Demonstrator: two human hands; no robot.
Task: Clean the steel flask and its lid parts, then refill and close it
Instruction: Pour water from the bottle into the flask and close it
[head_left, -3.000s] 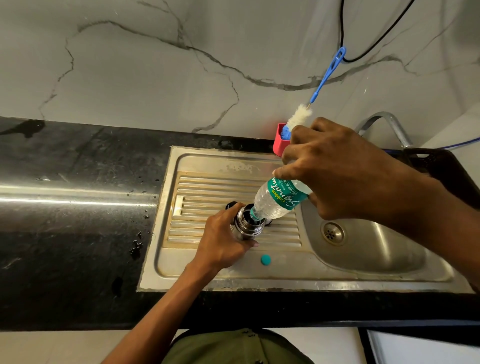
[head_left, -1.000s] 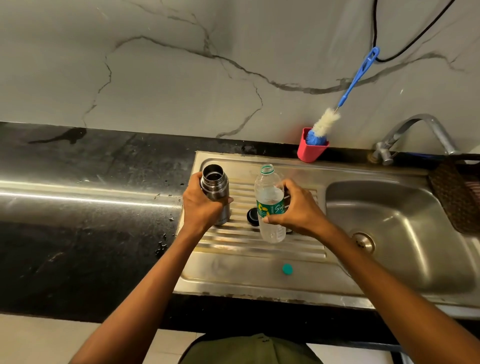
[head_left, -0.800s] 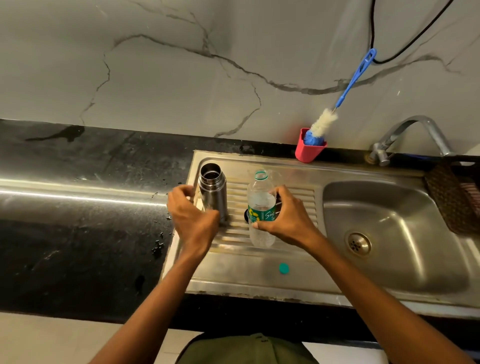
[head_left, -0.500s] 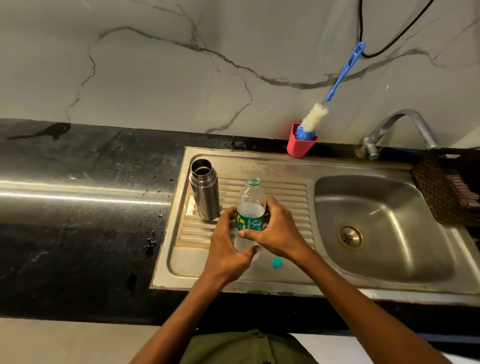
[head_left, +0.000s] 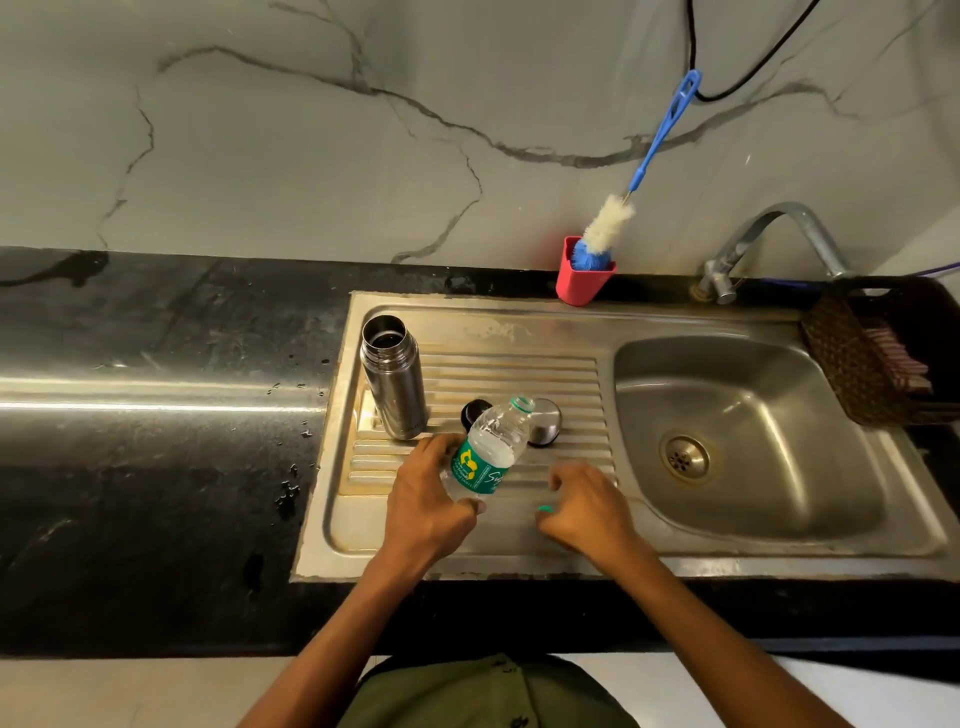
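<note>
Left fingers: The left hand (head_left: 423, 512) curled round the lower body of the plastic water bottle (head_left: 488, 451), tilting its open neck away from the person, apparently steadying it for capping.
Right fingers: The right hand (head_left: 584, 506) hovered with fingers bent and slightly apart over the teal bottle cap (head_left: 545, 508) on the drainboard; whether they touched it could not be told.
Flask: The steel flask (head_left: 393, 376) stood upright and uncapped at the drainboard's (head_left: 519, 353) far left corner, well clear of both hands, probably parked until the bottle was closed.
Lid parts: A black stopper (head_left: 472, 411) and a steel cup lid (head_left: 546, 420) lay just behind the bottle, unfitted.
Beyond: A bottle brush (head_left: 609, 226) leaned in a red holder (head_left: 582, 280) by the wall; the basin (head_left: 779, 415) and tap (head_left: 769, 239) lay to the right.
Stage: Closing the flask looked still to come.
</note>
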